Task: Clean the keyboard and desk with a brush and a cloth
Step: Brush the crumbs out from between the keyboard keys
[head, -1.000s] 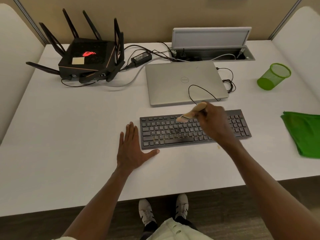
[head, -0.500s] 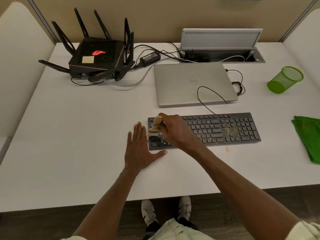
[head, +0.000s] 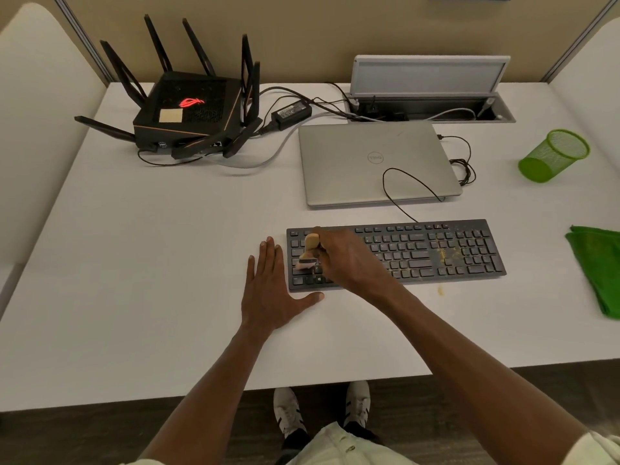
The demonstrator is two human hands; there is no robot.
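Brush (head: 310,251), gripped by right hand (head: 349,260), apparently stays at keyboard's (head: 436,250) left end; left hand (head: 273,293) remains flat.

Black keyboard (head: 419,253) lies flat on the white desk (head: 167,263), long side parallel to the desk's front edge. Yellowish crumbs sit on its keys left of the number pad; one speck lies on the desk just in front. My brush (head: 309,252), with a pale wooden handle, a dark band and light bristles, is tilted, bristles down on the keyboard's left-end keys. The green cloth (head: 597,270) lies crumpled on the desk at the right, well apart from the keyboard.
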